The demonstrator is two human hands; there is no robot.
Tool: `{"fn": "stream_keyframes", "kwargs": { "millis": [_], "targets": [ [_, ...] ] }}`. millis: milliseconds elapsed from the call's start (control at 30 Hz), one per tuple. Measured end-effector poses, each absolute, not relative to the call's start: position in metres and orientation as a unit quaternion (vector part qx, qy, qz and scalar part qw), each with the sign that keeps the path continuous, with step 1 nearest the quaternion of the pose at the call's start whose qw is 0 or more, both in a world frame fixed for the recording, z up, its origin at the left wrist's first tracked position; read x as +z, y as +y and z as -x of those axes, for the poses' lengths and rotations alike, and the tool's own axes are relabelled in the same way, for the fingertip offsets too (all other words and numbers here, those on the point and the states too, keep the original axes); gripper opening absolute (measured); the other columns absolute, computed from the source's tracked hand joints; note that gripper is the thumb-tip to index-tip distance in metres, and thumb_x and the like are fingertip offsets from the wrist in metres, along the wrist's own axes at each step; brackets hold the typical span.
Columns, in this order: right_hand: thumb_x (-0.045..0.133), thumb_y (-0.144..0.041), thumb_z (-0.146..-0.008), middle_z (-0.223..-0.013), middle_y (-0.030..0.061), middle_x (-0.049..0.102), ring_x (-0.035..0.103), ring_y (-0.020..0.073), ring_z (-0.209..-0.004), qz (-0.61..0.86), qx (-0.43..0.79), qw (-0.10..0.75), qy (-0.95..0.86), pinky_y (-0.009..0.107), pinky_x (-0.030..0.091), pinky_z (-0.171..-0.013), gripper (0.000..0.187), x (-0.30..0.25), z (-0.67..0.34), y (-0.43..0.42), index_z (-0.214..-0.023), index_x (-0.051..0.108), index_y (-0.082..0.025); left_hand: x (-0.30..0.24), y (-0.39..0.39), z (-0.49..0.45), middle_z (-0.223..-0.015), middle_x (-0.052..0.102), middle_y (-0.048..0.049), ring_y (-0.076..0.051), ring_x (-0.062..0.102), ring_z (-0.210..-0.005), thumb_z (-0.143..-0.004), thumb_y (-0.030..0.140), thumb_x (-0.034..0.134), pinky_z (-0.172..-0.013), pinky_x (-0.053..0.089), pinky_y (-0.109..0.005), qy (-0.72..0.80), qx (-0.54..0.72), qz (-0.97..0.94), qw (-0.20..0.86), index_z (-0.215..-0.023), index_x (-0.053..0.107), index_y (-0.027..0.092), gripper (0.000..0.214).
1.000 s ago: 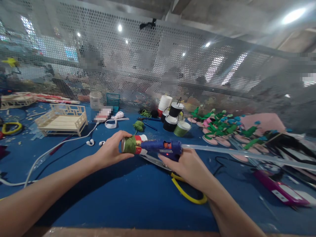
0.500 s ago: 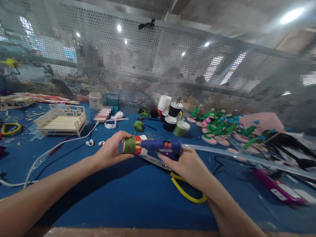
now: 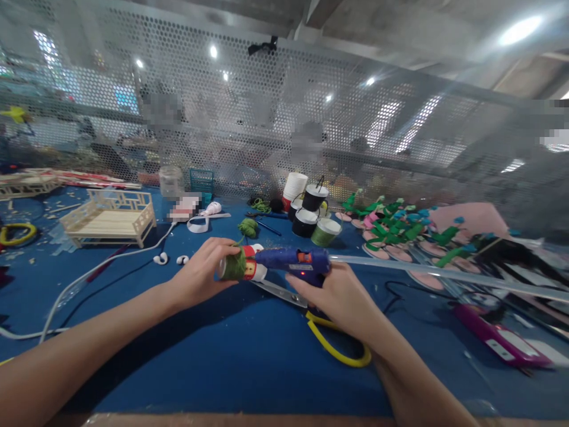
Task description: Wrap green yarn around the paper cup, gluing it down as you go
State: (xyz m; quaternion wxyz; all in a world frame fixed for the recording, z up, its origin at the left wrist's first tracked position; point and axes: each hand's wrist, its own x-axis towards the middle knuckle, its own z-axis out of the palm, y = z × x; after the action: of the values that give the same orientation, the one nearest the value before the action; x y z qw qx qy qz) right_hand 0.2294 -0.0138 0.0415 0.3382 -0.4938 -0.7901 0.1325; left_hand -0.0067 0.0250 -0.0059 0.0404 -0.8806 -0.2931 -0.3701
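Between its thumb and fingers my left hand (image 3: 205, 270) grips a small paper cup (image 3: 252, 267), lying sideways, red and white where it is bare. Green yarn (image 3: 233, 265) is wound around the end of the cup by my fingers. A strand leads up to a green yarn ball (image 3: 248, 226) on the table. My right hand (image 3: 335, 296) is wrapped around a blue hot glue gun (image 3: 296, 261) with a red light glowing. Its nozzle is at the cup's side, and a long clear glue stick (image 3: 400, 270) sticks out behind it. Below lie yellow-handled scissors (image 3: 338, 347), partly hidden by my right hand.
Several small cups, black and green ones (image 3: 326, 232) among them, stand ahead near a white cup stack (image 3: 295, 185). A wooden miniature bed (image 3: 111, 220) and white earphones (image 3: 160, 258) are left. Green craft flowers (image 3: 400, 228) and a magenta power strip (image 3: 502, 338) are right.
The cup has turned a little in my left hand, showing more of its red printed side. The glue gun stays close to it, shifted very slightly right.
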Motion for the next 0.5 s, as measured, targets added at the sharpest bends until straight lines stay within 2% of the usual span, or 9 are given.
{"fn": "stream_keyframes", "kwargs": {
  "millis": [333, 500],
  "targets": [
    [0.052, -0.025, -0.075, -0.056, 0.0020, 0.061, 0.058, 0.0180, -0.056, 0.487, 0.105, 0.347, -0.795, 0.026, 0.045, -0.051, 0.015, 0.0434, -0.2278, -0.0106, -0.067, 0.063, -0.017, -0.0078, 0.0258, 0.0065, -0.107, 0.053, -0.0133, -0.026, 0.052, -0.100, -0.077, 0.019, 0.062, -0.081, 0.049, -0.046, -0.248, -0.363, 0.897, 0.051, -0.112, 0.038, 0.018, 0.042],
    [0.053, -0.027, -0.075, -0.053, 0.0011, 0.059, 0.055, 0.0163, -0.050, 0.502, 0.108, 0.343, -0.787, 0.026, 0.044, -0.049, 0.016, 0.0426, -0.2269, -0.0086, -0.067, 0.062, -0.016, -0.0075, 0.0242, 0.0064, -0.109, 0.052, -0.0131, -0.026, 0.051, -0.102, -0.079, 0.020, 0.061, -0.082, 0.048, -0.046, -0.251, -0.342, 0.903, 0.063, -0.113, 0.038, 0.019, 0.041]
  ]
}}
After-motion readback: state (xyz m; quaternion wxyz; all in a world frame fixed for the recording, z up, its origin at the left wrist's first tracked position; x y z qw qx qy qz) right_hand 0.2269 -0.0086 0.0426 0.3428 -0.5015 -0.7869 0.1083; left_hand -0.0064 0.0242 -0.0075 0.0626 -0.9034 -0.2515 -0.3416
